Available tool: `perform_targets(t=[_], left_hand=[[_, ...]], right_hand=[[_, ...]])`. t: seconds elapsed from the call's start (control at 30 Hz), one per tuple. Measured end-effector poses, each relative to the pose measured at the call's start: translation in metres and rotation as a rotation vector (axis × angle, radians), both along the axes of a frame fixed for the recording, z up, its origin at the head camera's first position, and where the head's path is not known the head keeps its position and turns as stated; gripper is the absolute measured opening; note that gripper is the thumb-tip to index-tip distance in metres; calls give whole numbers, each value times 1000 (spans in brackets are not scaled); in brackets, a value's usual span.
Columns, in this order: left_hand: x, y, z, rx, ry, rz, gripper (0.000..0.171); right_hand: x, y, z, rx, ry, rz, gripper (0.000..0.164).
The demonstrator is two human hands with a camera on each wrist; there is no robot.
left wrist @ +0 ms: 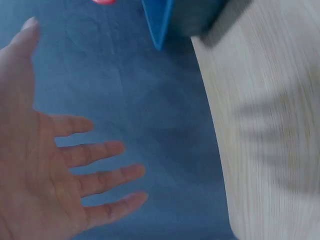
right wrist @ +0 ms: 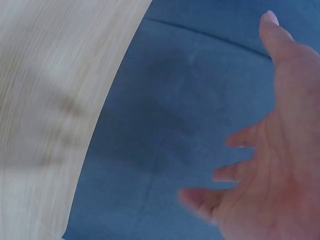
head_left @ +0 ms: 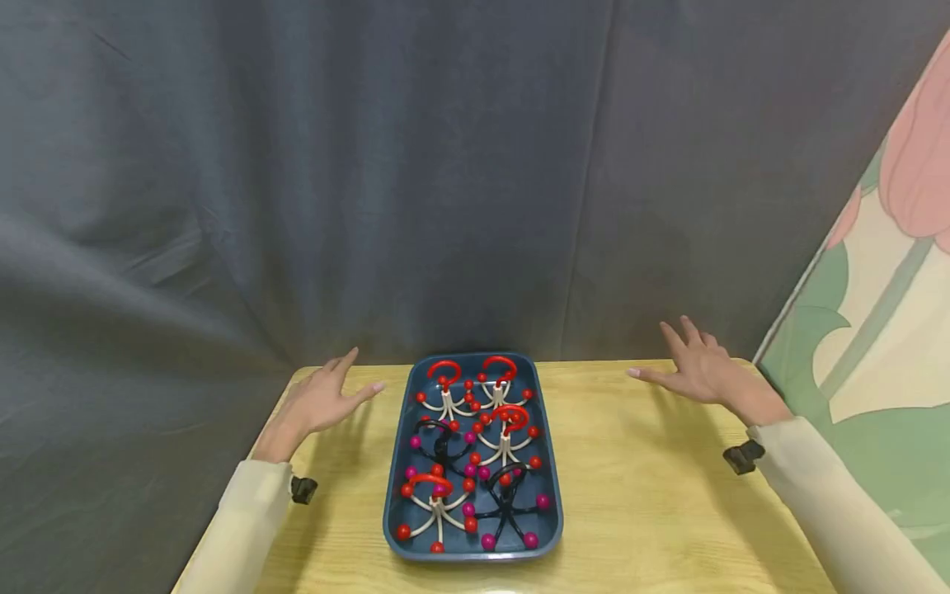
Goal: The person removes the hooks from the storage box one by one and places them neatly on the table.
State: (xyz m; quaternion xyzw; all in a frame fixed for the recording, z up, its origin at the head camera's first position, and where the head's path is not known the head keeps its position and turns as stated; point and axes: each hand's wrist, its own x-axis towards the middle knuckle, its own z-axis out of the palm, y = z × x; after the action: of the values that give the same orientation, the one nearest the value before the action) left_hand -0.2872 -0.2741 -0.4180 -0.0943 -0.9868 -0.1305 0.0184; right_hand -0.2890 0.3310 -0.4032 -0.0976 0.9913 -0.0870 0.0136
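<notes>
A dark blue tray (head_left: 473, 557) on the table carries several claw-like massagers, with thin curved legs tipped by small balls and a looped handle on top. Most have white legs, red balls and a red loop, like the white-legged massager (head_left: 436, 507); two are black with magenta balls, such as the black massager (head_left: 506, 503). My left hand (head_left: 319, 402) hovers left of the tray, fingers spread and touching nothing. To the tray's right, farther off, my right hand (head_left: 698, 369) is held in the air, fingers apart and holding nothing.
The light wooden table (head_left: 623, 511) ends at a dark grey curtain (head_left: 475, 181) behind it. At the right hangs a flower-patterned cloth (head_left: 868, 330). Each wrist wears a small black device.
</notes>
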Motion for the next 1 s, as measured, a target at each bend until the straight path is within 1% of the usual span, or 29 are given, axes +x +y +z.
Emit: perform_targets(t=[0.13,0.27,0.43,0.5,0.6,0.7,0.8,0.9,1.0], left_hand=[[6,7,4,76,20,15,96],[15,13,6,145,45,18,84],[34,23,1,255,76,15,57],[42,28,-1,305,94,3,51],[51,35,-2,368,132,-17,48],[58,42,-3,385,158,-28,43],[69,47,-8,377,144,-21,40],[82,50,-13,337,121,-10,50],[94,53,-19,272,120,-9,62]], right_hand=[[6,-11,5,-12,29,29,114],[17,-30,12,-72,57,89,108],[33,-54,19,-134,77,196,92],[39,-62,22,-154,74,236,84],[46,-73,25,-184,74,278,74],[52,-84,27,-197,77,313,67],[60,-96,27,-187,62,333,65],[70,-110,25,-174,35,358,64],[79,-122,24,-174,18,392,61]])
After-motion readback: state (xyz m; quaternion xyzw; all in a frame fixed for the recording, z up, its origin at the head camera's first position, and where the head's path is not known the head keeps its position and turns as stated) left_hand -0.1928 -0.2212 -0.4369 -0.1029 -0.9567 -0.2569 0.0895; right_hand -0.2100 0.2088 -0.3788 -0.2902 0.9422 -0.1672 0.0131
